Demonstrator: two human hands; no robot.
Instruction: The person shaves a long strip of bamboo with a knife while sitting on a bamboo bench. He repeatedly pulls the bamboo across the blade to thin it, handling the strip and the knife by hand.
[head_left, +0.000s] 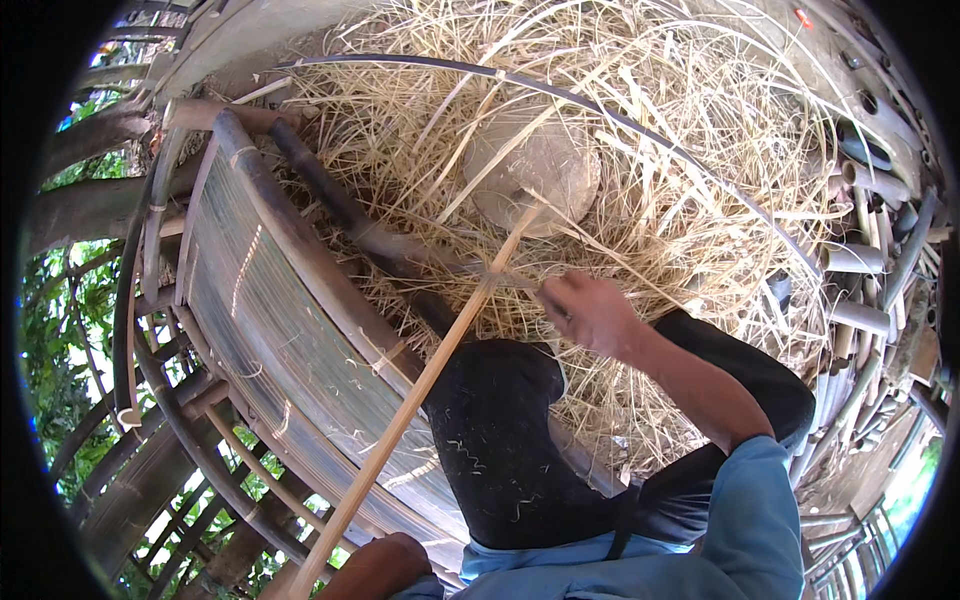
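- Looking straight down: a long pale bamboo strip (420, 390) runs on a slant from the lower edge of the view up toward a round grey stone (535, 175) sitting in the shavings.
- Right hand (590, 312) is out in front, just right of the strip's upper part, curled into a fist around something thin and dark — a blade, by the look of it, though too blurred to be sure.
- That dark thing in the fist reaches left to the strip and meets it just below the stone.
- Left hand (385, 568) sits at the bottom edge by the strip's lower end, and only its back shows. It's right against the strip, but I cannot tell whether the fingers are wrapped around it.
- The strip passes just left of the dark-trousered knee (500, 440), which is flecked with pale curls of shaving.
- A blue sleeve (750, 520) covers the right upper arm, down and right of the strip.
- Heaps of straw-coloured shavings (620, 130) spread all round the stone and behind the strip's far tip.
- Left of the strip lies a woven bamboo panel (290, 310), slats close-set, edged by dark poles.
- A thin dark curved rod (560, 95) arcs above the stone.
- Far right of the strip, cut bamboo tubes (860, 260) are stacked with their ends showing.
- Beyond the panel, green leaves (70, 330) show through the gaps.
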